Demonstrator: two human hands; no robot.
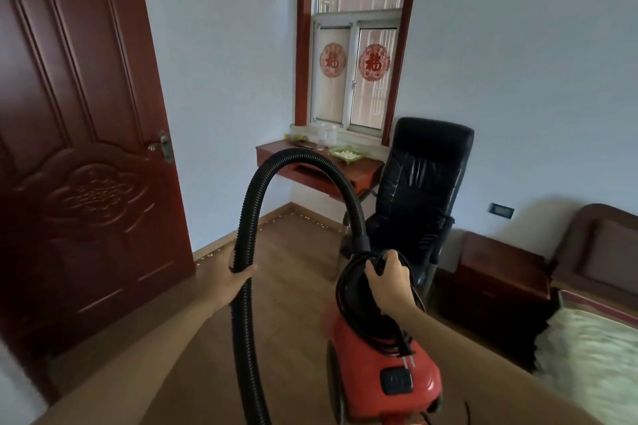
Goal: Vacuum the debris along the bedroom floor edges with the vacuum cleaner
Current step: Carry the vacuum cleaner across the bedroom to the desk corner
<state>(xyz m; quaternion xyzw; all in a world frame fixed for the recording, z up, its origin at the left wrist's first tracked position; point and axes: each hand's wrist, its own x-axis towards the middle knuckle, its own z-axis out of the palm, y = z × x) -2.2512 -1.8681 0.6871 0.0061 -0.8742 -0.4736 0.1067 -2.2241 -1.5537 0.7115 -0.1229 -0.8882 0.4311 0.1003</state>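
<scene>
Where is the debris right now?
In the head view, left of centre: the debris dots the floor along the baseboard, between the door and the desk under the window.

The vacuum cleaner [407, 355] is red with a black switch [397, 380]; hose [252, 203] black, ribbed. Door [79, 148] dark red-brown, carved cloud motif. Chair [421, 190] black. Window stickers [374, 62] red, round. Floor [300, 252] brown wood grain. Walls [221, 79] pale blue-white.

This is a bedroom in a home. A bed [593, 348] with a dark wooden headboard [607, 245] stands at the right, with a bedside cabinet [497, 272] just beside it. A small desk [359, 176] sits under a window [355, 72] with red paper decorations, next to a black chair [421, 190]. There is a panelled door [79, 148] and a wood floor [297, 272].
</scene>
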